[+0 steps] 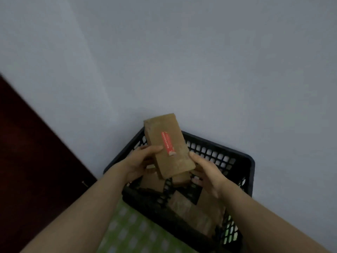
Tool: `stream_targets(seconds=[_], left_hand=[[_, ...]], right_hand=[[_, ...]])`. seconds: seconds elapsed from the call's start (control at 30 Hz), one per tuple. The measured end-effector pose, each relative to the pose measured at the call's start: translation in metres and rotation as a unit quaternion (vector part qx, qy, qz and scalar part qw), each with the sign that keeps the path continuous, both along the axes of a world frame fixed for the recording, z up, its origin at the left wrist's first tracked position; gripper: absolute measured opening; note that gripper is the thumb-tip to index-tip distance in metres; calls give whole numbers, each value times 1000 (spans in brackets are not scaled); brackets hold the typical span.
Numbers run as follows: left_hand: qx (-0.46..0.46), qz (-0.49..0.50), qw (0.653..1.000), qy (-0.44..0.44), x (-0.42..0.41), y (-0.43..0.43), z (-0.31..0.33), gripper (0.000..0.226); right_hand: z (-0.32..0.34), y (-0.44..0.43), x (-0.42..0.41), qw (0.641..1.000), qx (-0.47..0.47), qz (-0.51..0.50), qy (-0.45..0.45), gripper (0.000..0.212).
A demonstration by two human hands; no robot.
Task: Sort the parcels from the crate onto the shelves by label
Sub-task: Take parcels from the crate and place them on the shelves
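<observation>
Grey wall — brown parcel, seemingly red-labelled.

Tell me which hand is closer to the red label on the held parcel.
Left. The left hand grips the parcel at its left edge, thumb tip almost at the red label; the right hand holds the opposite edge, with bare cardboard between.

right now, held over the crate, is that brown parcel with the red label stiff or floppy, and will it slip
Probably stiff: the brown parcel shows flat faces and straight edges though the left hand and right hand grip only its near end. Likely light for its size, held out that way. Its matt paper skin probably won't slip.
</observation>
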State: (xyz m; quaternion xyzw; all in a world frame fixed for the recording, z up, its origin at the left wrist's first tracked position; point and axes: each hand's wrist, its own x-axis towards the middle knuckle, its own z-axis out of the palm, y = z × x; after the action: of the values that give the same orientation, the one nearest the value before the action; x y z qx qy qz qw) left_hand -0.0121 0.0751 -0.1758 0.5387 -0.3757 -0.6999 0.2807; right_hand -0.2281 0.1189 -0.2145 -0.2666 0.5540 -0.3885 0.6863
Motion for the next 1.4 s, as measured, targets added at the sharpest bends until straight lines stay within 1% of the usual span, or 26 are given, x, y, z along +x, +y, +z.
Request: stream_targets(seconds=[0.03,0.07,0.13,0.17,0.2,0.23,0.27,0.33,0.4,0.43,0.5,0.57,0.67,0.77,0.8,0.87,0.93,1.03,1.1,1.17,1.23,1.27,1.3,1.33,1.37,1.4], left_hand=[[-6,14,1000,27,2,15,10,61],[-15,27,999,39,6,31,19,69],[-22,50,997,51,16,61,33,98],[-23,65,996,59,20,76,41,105],[-30,84,994,63,27,89,47,104],[-40,104,992,64,32,103,56,95],[-57,128,989,54,38,114,65,80],[-96,178,979,1,53,135,82,51],[-125,210,968,-59,69,151,98,35],[-134,217,964,-79,75,158,106,32],[-141,217,960,-105,86,176,121,45],[-149,198,960,-129,97,193,131,59],[-158,207,956,-137,121,219,135,51],[-156,248,950,-110,154,250,139,44],[-156,250,951,-96,166,261,141,49],[-156,238,955,-85,185,281,145,63],[-160,219,958,-90,201,298,150,60],[-158,183,965,-105,219,321,162,51],[-151,148,968,-138,230,336,174,55],[-143,115,968,-171,241,348,188,63],[-138,83,965,-209,250,362,202,68],[-135,80,958,-239,254,368,206,73],[-138,100,948,-267,258,372,210,79],[-153,152,932,-292,260,375,212,86],[-181,237,901,-315,260,377,212,90],[-219,341,852,-331,261,379,211,94]], right_hand=[[5,4,1,998,5,17,-53,90],[10,10,4,994,11,38,-98,95],[20,26,12,985,3,103,-140,87],[26,36,20,980,-1,137,-144,77],[32,45,28,975,-6,165,-146,69],[39,52,37,972,-14,180,-150,64],[45,57,46,972,-28,177,-155,62],[61,62,62,976,-65,140,-156,62],[77,65,78,977,-112,128,-126,61],[84,67,86,974,-141,135,-111,56],[98,74,105,968,-189,148,-76,34],[109,83,129,961,-226,154,-50,23],[121,104,163,948,-256,187,-33,24],[133,118,186,942,-237,235,-41,19],[137,122,193,941,-224,251,-47,26],[144,128,206,939,-210,269,-47,54],[152,133,220,937,-216,269,-50,70],[172,137,236,926,-247,278,-65,71],[183,133,243,913,-260,307,-67,80],[191,131,247,890,-268,365,-48,94],[198,139,252,855,-266,446,-18,89],[199,145,255,841,-265,471,-15,82],[198,151,260,839,-264,475,-29,75],[196,156,266,850,-261,454,-58,68],[194,163,272,872,-249,411,-91,57],[191,169,278,899,-227,353,-120,41]])
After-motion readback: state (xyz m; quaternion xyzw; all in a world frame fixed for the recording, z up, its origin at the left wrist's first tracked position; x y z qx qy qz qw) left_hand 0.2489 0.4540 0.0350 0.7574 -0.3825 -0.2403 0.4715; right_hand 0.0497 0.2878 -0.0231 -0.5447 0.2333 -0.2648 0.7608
